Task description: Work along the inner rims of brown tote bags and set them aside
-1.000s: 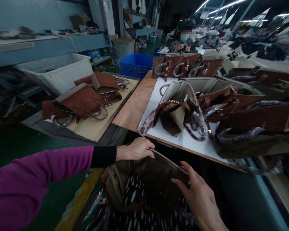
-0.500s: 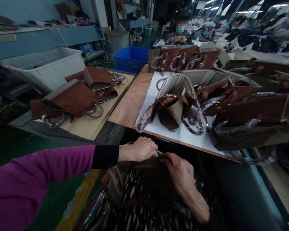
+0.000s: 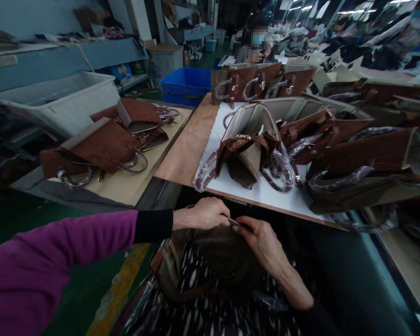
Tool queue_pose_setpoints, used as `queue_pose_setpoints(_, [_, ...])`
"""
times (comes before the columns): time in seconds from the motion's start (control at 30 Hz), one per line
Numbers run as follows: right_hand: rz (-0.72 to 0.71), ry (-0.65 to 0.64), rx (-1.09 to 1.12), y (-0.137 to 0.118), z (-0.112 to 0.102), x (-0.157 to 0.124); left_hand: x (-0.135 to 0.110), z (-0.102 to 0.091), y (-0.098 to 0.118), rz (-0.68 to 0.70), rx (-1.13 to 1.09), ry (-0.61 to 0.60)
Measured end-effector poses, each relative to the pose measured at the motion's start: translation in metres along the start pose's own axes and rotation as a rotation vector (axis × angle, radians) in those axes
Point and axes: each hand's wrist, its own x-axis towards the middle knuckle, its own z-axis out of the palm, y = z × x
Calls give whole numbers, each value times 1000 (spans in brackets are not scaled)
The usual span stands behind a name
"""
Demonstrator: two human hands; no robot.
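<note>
An olive-brown handbag (image 3: 224, 249) with brown trim rests on my lap, against a black and white patterned cloth. My left hand (image 3: 205, 213) comes in from the left and pinches the bag's upper edge. Close beside it, my right hand (image 3: 261, 238) grips the same edge between thumb and fingers. A short stretch of the edge shows between the two hands. Much of the bag lies in shadow, and its far side is hidden behind my hands.
Ahead, a table (image 3: 182, 154) holds an open handbag (image 3: 250, 154) with plastic-wrapped handles and several more bags. Brown bag pieces (image 3: 101, 142) lie on the left board. Behind stand a blue bin (image 3: 185, 86) and a white tub (image 3: 66, 100). A masked person (image 3: 254, 51) sits at the back.
My right hand has turned slightly and its forearm has shifted right. My left hand stays nearly in place on the bag's edge. The whole view has shifted a little.
</note>
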Motion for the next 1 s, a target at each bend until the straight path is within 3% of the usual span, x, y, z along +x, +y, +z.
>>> queue_pose_setpoints(0.33, [-37, -271, 224, 14, -12, 8, -3, -18, -2, 32, -111, -49])
queue_pose_setpoints(0.47, [-29, -222, 122, 17, -12, 7, -5, -19, -9, 39, -148, -54])
queue_pose_setpoints(0.67, [-103, -41, -310, -6, -4, 10, -2, -12, -9, 54, -105, 0])
queue_pose_setpoints(1.0, [-87, 32, -339, -10, 9, 10, 0, -12, -2, 8, -15, 10])
